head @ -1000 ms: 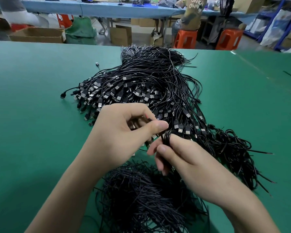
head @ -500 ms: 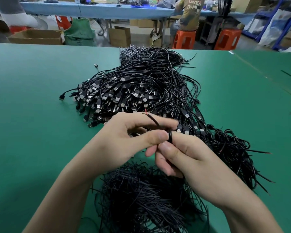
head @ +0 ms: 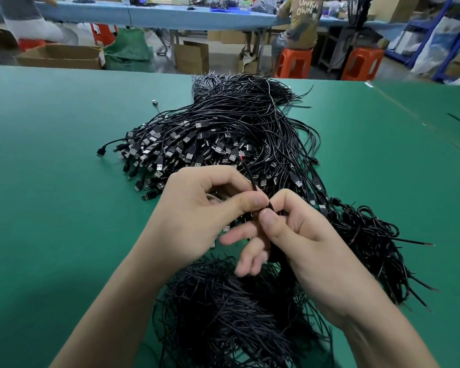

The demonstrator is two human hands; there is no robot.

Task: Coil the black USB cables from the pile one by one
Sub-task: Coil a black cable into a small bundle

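Black USB cable (head: 251,179) is pinched between both hands, above the near middle of the table. Its free end rises toward the far left from the fingers and shows a bit of red at the tip. The left hand (head: 205,208) grips it between thumb and curled forefinger. The right hand (head: 300,235) pinches it just beside, thumb against forefinger, with its other fingers loosely stretched to the left. How much of the cable is wound inside the hands cannot be told.

Just beyond the hands lies the pile (head: 223,139) of black cables, with plugs bunched to the left and wires sweeping toward the far side. A tangle of looped cables (head: 369,235) lies to the right, touching the pile. A heap of wire ends (head: 223,314) lies near, under the wrists. All rest on a green table (head: 51,195). A lone plug (head: 154,103) lies apart, far left of the pile. Beyond the table stand an orange stool (head: 292,62) and a cardboard box (head: 59,57).
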